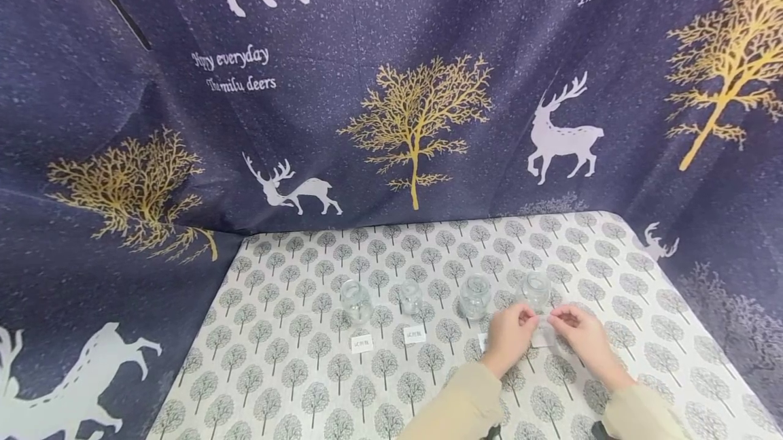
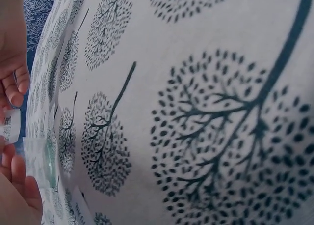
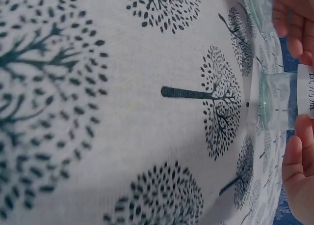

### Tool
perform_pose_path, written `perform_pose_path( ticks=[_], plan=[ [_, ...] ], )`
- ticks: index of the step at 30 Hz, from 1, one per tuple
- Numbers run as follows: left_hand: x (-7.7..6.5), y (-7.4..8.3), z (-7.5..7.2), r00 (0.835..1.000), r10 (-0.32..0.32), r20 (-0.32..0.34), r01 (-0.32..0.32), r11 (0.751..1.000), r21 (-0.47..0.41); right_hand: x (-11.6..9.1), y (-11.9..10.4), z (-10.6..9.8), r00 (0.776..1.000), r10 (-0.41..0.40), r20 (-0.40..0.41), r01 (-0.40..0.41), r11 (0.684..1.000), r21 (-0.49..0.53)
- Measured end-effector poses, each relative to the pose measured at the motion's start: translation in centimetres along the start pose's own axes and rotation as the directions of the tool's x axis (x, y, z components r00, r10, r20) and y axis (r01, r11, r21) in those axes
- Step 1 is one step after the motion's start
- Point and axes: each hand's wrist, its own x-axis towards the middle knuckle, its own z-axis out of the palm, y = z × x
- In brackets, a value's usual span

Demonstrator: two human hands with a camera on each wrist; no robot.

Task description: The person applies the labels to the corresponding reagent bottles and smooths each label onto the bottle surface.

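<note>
Here, from the left, a first jar (image 1: 356,302) and a smaller second jar (image 1: 411,298) stand on the tree-print surface (image 1: 281,351), fronted by a first card (image 1: 361,343) and a second card (image 1: 414,334); a third jar (image 1: 475,297) stands next. The left hand (image 1: 512,334) pinches one side of a small printed label (image 3: 306,90) in front of the clear fourth jar (image 1: 536,289); the right hand (image 1: 584,341) pinches the other, both sets of fingers drawn narrow. Whether the label touches glass cannot be told. The step in hand appears to be labelling this rightmost jar; the next move likely calls for levelling the label and pressing it flat
</note>
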Motion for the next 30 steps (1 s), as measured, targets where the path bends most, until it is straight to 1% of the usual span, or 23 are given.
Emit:
perform_pose_path(
  ticks=[6,10,12,16,19,24,30],
  plan=[
    [0.5,0.3,0.1,0.999,0.010,-0.053,-0.005,0.995,0.099,0.8,0.3,0.9,0.993,-0.049,-0.107,0.048,0.999,-0.012],
    [0.6,0.4,0.2,0.994,0.022,-0.105,-0.006,0.988,0.154,1.0,0.4,1.2,0.989,-0.051,-0.141,0.048,0.999,-0.022],
    [0.7,0.4,0.2,0.991,0.032,-0.128,-0.009,0.984,0.179,1.0,0.3,1.2,0.987,-0.050,-0.150,0.047,0.999,-0.020],
    [0.8,0.4,0.2,0.986,0.051,-0.156,-0.013,0.973,0.230,1.1,0.3,1.3,0.984,-0.073,-0.162,0.065,0.997,-0.051],
    [0.9,0.4,0.4,0.986,0.050,-0.160,-0.009,0.969,0.248,1.3,0.3,1.3,0.982,-0.076,-0.175,0.067,0.996,-0.060],
    [1.0,0.5,0.5,0.985,0.041,-0.170,0.005,0.964,0.264,1.5,0.4,1.4,0.978,-0.075,-0.196,0.070,0.997,-0.034],
    [1.0,0.4,0.8,0.975,0.058,-0.214,0.007,0.956,0.294,1.7,0.6,1.4,0.982,-0.072,-0.175,0.068,0.997,-0.029]
  ],
)
